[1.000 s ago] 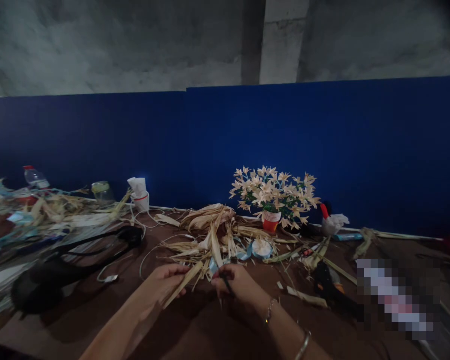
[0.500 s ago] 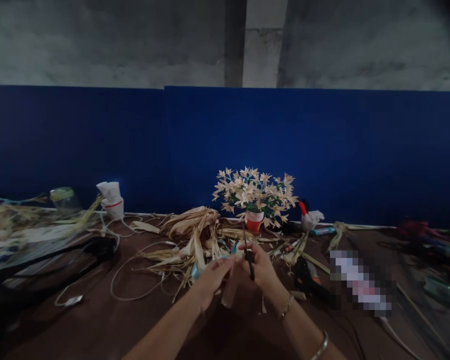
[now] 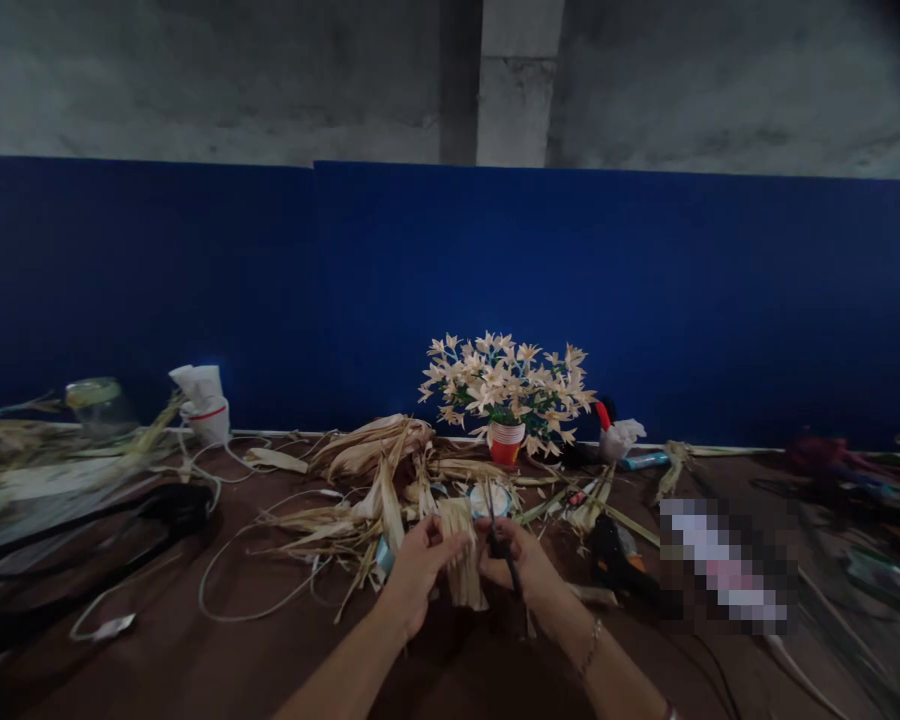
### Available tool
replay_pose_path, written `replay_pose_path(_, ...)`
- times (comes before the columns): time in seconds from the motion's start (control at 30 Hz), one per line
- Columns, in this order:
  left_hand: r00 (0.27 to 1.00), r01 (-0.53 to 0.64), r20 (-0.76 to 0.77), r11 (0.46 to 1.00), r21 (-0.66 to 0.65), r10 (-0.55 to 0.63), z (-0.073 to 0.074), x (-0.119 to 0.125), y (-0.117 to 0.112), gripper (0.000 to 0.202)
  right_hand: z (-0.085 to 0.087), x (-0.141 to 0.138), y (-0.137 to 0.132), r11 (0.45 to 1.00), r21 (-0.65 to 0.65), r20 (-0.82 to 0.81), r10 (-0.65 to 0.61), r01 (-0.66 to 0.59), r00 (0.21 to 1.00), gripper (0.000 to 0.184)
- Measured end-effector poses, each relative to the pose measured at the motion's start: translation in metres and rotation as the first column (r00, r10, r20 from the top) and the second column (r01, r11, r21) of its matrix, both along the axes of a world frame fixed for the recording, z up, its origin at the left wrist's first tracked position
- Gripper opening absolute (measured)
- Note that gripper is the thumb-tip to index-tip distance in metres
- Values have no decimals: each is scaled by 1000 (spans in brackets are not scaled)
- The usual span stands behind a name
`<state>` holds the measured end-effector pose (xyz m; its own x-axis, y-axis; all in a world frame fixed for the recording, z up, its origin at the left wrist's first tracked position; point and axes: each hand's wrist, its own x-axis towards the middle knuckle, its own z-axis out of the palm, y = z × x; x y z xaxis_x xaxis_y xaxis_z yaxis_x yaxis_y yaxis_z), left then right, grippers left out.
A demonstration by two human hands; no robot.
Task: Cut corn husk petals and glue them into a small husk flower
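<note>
A flat, pale strip of dried corn husk (image 3: 463,580) is pinched in my left hand (image 3: 418,572), its lower end hanging over the brown table. Just to its right, my right hand (image 3: 531,568) grips dark-handled scissors (image 3: 501,548), their blades pointing up and away from me. The blades stand beside the husk; whether they touch it I cannot tell. Behind both hands lies a heap of dried husks (image 3: 379,455). A round, light-coloured roll or lid (image 3: 491,500) sits on the table just beyond the scissors.
A red-and-white pot (image 3: 505,443) of husk flowers (image 3: 495,380) stands against the blue partition (image 3: 607,250). To the right lie a dark glue gun (image 3: 615,560) and a blurred-out object (image 3: 724,565). A white cable (image 3: 210,580), a wrapped cup (image 3: 208,415) and black straps (image 3: 172,505) are at left.
The husk strip has turned its broad face toward me. My hands have moved slightly apart, and the scissors have shifted a little right and down. The view has swung slightly right.
</note>
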<state>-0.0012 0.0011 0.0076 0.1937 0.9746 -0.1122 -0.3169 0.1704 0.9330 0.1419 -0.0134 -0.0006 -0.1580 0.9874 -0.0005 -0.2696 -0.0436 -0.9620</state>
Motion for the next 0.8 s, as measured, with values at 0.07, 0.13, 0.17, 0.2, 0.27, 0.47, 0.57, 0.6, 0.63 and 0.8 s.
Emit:
replay_pose_path(0.07,999,-31,-13,999,16,31,2,-1,0,42,0,0,-1,999,-22,53,33,-32,998,51)
replay_pose_path(0.13,999,-20,-28,998,51,22,4,-2,0,44,1,0,-1,1000,-18,108,16,-14,994,48)
replay_pose_path(0.17,999,5,-37,998,65,-3,4,-2,1,45,2,0,-1,1000,-10,125,-4,5,992,46)
replay_pose_path(0.2,998,41,-48,997,69,-38,5,-3,1,46,2,0,-1,1000,1,128,-20,20,992,44)
replay_pose_path(0.27,992,114,-62,992,52,-110,5,-6,2,50,5,2,-2,998,27,90,-59,57,994,41)
replay_pose_path(0.47,991,117,-70,992,44,-114,9,-10,1,41,12,3,-4,986,57,-47,-155,157,987,44)
replay_pose_path(0.57,989,100,-115,995,13,-98,11,-11,1,42,14,2,-5,975,73,-48,-205,208,978,43)
replay_pose_path(0.6,986,97,-135,995,-5,-96,12,-11,0,43,15,2,-5,971,83,-50,-220,223,974,43)
replay_pose_path(0.63,984,92,-148,995,-22,-95,12,-11,0,44,16,2,-5,967,97,-51,-233,237,971,43)
replay_pose_path(0.8,991,45,-123,998,-41,-50,8,-8,1,45,16,1,-7,917,261,8,-315,302,949,38)
